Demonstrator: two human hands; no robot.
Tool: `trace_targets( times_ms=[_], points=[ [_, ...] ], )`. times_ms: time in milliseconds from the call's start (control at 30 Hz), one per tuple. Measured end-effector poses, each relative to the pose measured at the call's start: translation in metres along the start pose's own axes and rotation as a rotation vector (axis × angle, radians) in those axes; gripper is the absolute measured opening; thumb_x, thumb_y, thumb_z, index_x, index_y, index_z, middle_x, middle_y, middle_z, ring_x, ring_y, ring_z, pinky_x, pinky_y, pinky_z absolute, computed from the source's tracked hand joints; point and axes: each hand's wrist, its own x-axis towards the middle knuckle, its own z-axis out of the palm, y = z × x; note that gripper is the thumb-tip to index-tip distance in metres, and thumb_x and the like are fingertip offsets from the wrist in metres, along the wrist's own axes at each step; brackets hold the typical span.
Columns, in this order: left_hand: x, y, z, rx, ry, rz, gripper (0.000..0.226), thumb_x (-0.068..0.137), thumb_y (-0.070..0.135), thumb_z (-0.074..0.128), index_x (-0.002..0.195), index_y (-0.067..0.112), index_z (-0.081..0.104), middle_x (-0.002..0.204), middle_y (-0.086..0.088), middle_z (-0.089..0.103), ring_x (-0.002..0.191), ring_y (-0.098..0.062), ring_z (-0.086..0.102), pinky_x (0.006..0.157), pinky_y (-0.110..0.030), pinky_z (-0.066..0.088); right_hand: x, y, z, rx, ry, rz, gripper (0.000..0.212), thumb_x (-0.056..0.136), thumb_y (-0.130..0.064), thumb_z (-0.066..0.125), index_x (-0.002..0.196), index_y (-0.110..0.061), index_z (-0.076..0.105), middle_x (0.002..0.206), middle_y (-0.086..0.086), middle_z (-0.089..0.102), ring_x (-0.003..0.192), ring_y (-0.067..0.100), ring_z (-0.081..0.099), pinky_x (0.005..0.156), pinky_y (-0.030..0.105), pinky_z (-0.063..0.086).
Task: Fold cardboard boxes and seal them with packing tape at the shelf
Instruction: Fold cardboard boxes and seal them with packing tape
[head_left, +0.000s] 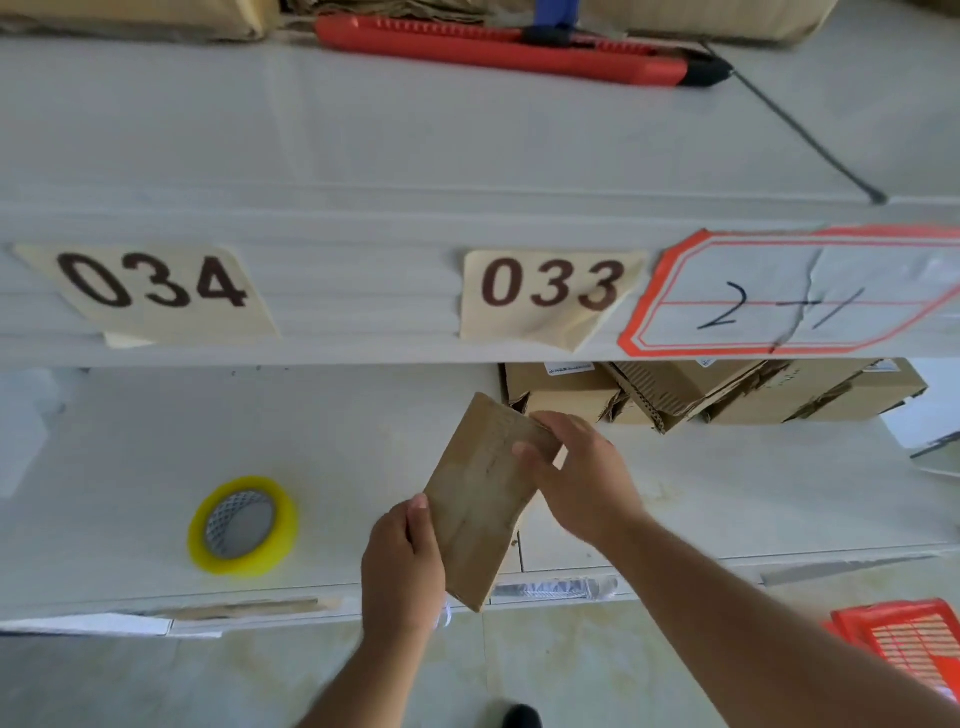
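A small brown cardboard box, taped along its top seam, is tilted above the front of the lower shelf. My left hand grips its near lower corner, thumb on top. My right hand holds its far right edge, fingers curled over the side. A roll of clear yellowish packing tape lies flat on the shelf to the left of the box, apart from both hands.
Several cardboard boxes are piled at the back right of the lower shelf. A red utility knife lies on the upper shelf. Labels 034 and 033 mark the shelf edge. An orange basket stands at the lower right.
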Motion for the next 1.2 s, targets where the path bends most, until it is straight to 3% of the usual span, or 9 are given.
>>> trace_targets(
  times_ms=[133,267,333,467,633,933,1033,1100,1200],
  points=[
    [0.003,-0.01,0.004,-0.204,-0.098,-0.081,0.034,0.109,0.038,0.036,0.105,0.024,0.067,0.103,-0.001,0.07,0.095,-0.021,0.063,0.076,-0.032,0.042,-0.049,-0.008,0.016,-0.198,0.303,-0.494,0.036,0.092,-0.021,0.075,0.127,-0.014,0.071,0.128,0.001,0.069,0.118,0.02,0.059,0.1,0.029,0.049],
    [0.0,-0.001,-0.019,-0.579,-0.179,-0.345,0.062,0.103,0.062,0.035,0.093,0.014,0.074,0.094,-0.01,0.078,0.084,-0.019,0.07,0.078,-0.035,0.051,-0.084,-0.001,0.051,-0.277,0.252,-0.696,0.036,0.091,-0.015,0.077,0.126,-0.007,0.073,0.13,0.006,0.069,0.122,0.025,0.062,0.106,0.036,0.051],
    [0.005,0.017,-0.036,-0.455,-0.201,-0.259,0.061,0.108,0.057,0.029,0.091,0.02,0.075,0.087,-0.002,0.077,0.084,-0.017,0.071,0.079,-0.035,0.05,-0.097,-0.004,0.061,-0.304,0.226,-0.724,0.032,0.088,-0.017,0.078,0.119,-0.01,0.075,0.124,0.005,0.07,0.117,0.025,0.064,0.104,0.037,0.052],
    [0.011,0.039,-0.043,0.045,-0.188,0.049,0.062,0.11,0.05,0.023,0.069,0.019,0.058,0.069,0.003,0.059,0.074,-0.024,0.058,0.066,-0.035,0.037,-0.111,-0.023,0.063,-0.162,0.184,-0.662,0.019,0.092,-0.018,0.069,0.11,-0.016,0.075,0.117,-0.001,0.07,0.108,0.021,0.065,0.095,0.035,0.054],
    [0.015,0.032,-0.036,0.13,-0.158,0.052,0.065,0.108,0.055,0.021,0.085,0.018,0.07,0.088,-0.008,0.073,0.088,-0.03,0.067,0.075,-0.036,0.048,-0.102,-0.022,0.066,-0.321,0.006,-0.612,0.047,0.105,-0.027,0.045,0.148,-0.015,0.056,0.16,0.0,0.047,0.152,0.017,0.037,0.125,0.041,0.029],
    [0.016,0.032,-0.034,0.178,-0.149,0.071,0.068,0.107,0.058,0.018,0.091,0.019,0.072,0.091,-0.006,0.074,0.09,-0.031,0.066,0.074,-0.035,0.047,-0.028,-0.044,0.045,-0.496,-0.288,-0.184,0.079,0.102,-0.063,0.004,0.167,-0.017,-0.003,0.174,0.001,-0.009,0.16,0.017,-0.014,0.129,0.044,-0.006],
    [0.015,0.036,-0.035,0.186,-0.15,0.072,0.064,0.107,0.057,0.016,0.08,0.023,0.063,0.077,0.003,0.065,0.079,-0.024,0.06,0.071,-0.034,0.043,0.004,-0.049,0.034,-0.49,-0.313,-0.037,0.09,0.096,-0.078,0.008,0.164,-0.019,0.019,0.171,0.006,0.022,0.159,0.027,0.015,0.129,0.048,0.016],
    [0.017,0.038,-0.038,0.189,-0.182,0.061,0.064,0.107,0.057,0.015,0.078,0.023,0.06,0.074,0.005,0.061,0.077,-0.023,0.06,0.069,-0.035,0.044,0.015,-0.05,0.028,-0.459,-0.31,0.03,0.083,0.093,-0.083,0.014,0.136,-0.026,0.056,0.136,0.003,0.06,0.132,0.029,0.053,0.111,0.049,0.043],
    [0.013,0.035,-0.047,0.294,-0.234,0.054,0.072,0.103,0.064,0.008,0.083,0.024,0.064,0.078,0.002,0.064,0.078,-0.022,0.062,0.07,-0.034,0.045,0.006,-0.032,0.022,-0.018,-0.282,0.215,0.066,0.093,-0.082,0.029,0.109,-0.03,0.066,0.103,-0.009,0.067,0.099,0.019,0.065,0.087,0.038,0.053]
  ],
)
